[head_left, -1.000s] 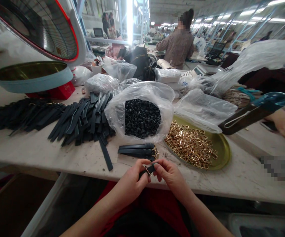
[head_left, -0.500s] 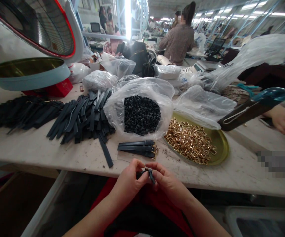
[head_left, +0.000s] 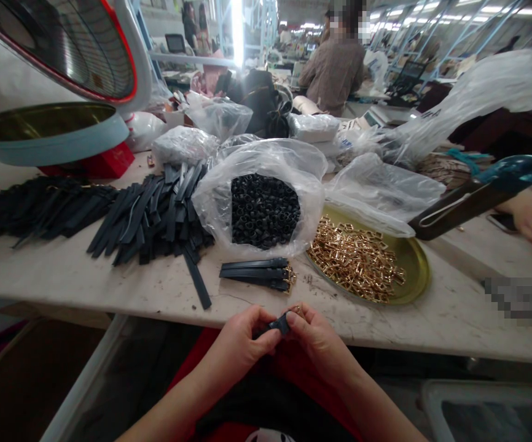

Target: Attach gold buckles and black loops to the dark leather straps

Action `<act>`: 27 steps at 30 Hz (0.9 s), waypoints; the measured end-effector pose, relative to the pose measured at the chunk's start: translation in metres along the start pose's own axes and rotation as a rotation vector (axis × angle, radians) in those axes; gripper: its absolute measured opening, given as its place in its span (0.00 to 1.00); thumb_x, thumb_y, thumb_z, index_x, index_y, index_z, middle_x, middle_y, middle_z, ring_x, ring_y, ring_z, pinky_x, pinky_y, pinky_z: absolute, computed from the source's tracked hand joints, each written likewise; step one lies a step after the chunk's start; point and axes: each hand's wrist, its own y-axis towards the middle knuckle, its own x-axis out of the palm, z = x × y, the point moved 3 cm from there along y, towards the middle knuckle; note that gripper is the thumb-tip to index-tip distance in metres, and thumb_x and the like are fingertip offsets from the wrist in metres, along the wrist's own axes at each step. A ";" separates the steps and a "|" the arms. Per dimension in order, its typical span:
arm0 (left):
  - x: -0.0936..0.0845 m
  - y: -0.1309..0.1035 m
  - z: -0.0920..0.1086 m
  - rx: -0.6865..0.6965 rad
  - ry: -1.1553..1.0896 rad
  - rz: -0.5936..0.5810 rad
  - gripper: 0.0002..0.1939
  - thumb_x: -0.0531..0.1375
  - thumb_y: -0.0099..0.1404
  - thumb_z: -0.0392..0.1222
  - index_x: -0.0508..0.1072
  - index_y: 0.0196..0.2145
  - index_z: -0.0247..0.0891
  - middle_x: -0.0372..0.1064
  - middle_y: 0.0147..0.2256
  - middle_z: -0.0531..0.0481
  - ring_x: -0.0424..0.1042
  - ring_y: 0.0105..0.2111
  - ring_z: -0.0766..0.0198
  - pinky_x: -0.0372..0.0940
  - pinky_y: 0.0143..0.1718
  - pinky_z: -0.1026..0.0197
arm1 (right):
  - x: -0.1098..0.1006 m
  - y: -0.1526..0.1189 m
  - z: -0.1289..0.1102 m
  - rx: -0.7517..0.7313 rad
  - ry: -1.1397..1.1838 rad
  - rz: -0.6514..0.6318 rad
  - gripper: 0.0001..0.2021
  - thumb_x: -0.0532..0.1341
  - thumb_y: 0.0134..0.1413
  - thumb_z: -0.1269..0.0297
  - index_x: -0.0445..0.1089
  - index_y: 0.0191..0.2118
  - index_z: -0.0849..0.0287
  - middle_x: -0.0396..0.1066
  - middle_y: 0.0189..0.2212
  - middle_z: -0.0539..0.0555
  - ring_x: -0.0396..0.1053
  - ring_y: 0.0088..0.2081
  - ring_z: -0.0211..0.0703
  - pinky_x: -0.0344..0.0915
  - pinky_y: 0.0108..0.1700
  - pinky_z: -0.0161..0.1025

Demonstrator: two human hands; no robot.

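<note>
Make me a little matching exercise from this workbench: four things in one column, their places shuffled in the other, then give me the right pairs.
Things:
1. Heap of gold metal buckles
2. Small black loops
3. Single dark strap
4. Fanned pile of flat dark strips

Places:
A. Inside the clear plastic bag
B. Left of the bag, on the table
C. Held by left hand and right hand
D. On the round olive-gold dish

Pairs: 1-D, 2-A, 3-C, 4-B

We note left forearm (head_left: 183, 385) and right forearm (head_left: 373, 390) bare, both angling up from below and converging, left hand (head_left: 244, 334) and right hand (head_left: 317, 336) close together, fingers (head_left: 259, 314) curled, thumbs (head_left: 266, 344) pressed inward, both grips pinched.
</note>
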 end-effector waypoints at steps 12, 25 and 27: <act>0.004 -0.007 -0.014 -0.165 -0.432 -0.167 0.18 0.63 0.52 0.47 0.69 0.36 0.32 0.70 0.29 0.51 0.68 0.25 0.70 0.60 0.28 0.67 | -0.008 -0.007 -0.011 -0.159 -0.699 0.027 0.07 0.53 0.52 0.61 0.63 0.32 0.59 0.57 0.18 0.44 0.54 0.20 0.32 0.52 0.23 0.31; 0.010 -0.018 -0.030 -0.247 -0.120 -0.428 0.17 0.53 0.59 0.53 0.66 0.32 0.33 0.67 0.24 0.51 0.63 0.19 0.71 0.56 0.21 0.68 | -0.011 -0.029 0.013 -0.108 -0.751 -0.060 0.07 0.53 0.55 0.60 0.61 0.35 0.58 0.62 0.21 0.45 0.57 0.20 0.32 0.53 0.22 0.29; 0.009 -0.021 -0.032 -0.237 0.003 -0.444 0.18 0.49 0.62 0.53 0.66 0.31 0.34 0.65 0.21 0.53 0.60 0.17 0.72 0.53 0.18 0.69 | -0.010 -0.029 0.013 -0.162 -0.832 -0.083 0.06 0.53 0.55 0.62 0.62 0.34 0.58 0.64 0.22 0.46 0.60 0.23 0.33 0.56 0.25 0.30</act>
